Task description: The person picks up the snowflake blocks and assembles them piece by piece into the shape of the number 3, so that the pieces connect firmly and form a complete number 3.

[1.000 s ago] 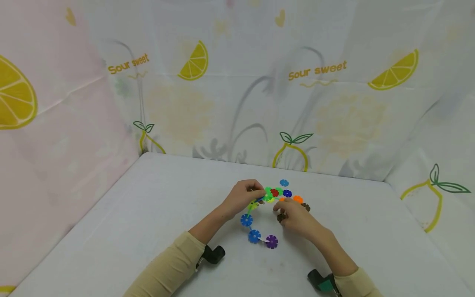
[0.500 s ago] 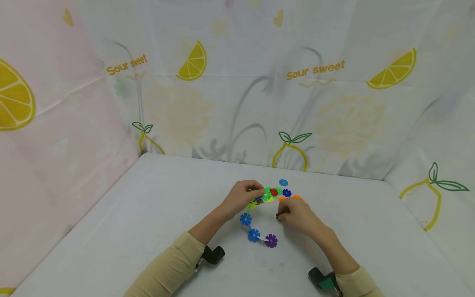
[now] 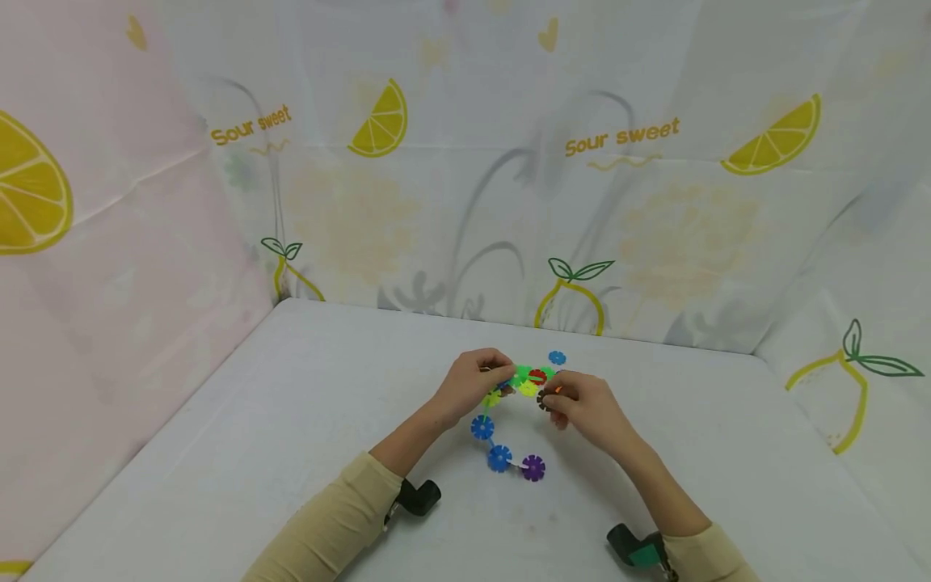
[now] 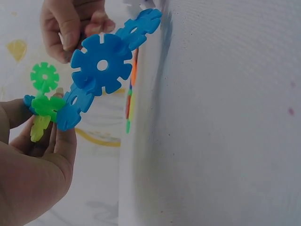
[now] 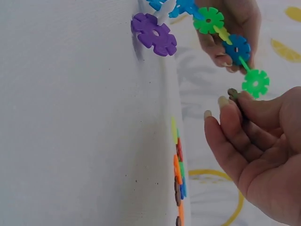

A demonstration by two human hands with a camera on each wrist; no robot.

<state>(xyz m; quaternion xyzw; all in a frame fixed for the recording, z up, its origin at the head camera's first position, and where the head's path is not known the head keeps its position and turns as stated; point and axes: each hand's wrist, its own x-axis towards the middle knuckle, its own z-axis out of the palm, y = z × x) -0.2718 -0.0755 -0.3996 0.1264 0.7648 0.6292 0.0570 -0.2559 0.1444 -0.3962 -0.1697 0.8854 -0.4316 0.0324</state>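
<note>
My left hand (image 3: 469, 386) pinches a chain of interlocking plastic snowflake discs, raised off the table. The chain runs from a green disc (image 5: 256, 83) at the upper end through green, yellow and blue discs (image 4: 102, 65) down to a purple disc (image 5: 155, 34). A white piece (image 5: 166, 10) joins beside the purple one. My right hand (image 3: 592, 406) pinches a dark brown snowflake disc (image 3: 544, 399) between thumb and fingertips, seen edge-on in the right wrist view. The brown disc is close to the green end disc; whether they touch I cannot tell.
Several loose snowflake discs lie on the white table (image 3: 291, 420) behind my hands, among them a red disc (image 3: 537, 377) and a light blue disc (image 3: 557, 357). A lemon-printed cloth (image 3: 451, 202) surrounds the table at the back and sides.
My right hand has picked up a brown disc from the loose ones and raised it toward the chain's green end. The left hand stays almost in place with the chain.
</note>
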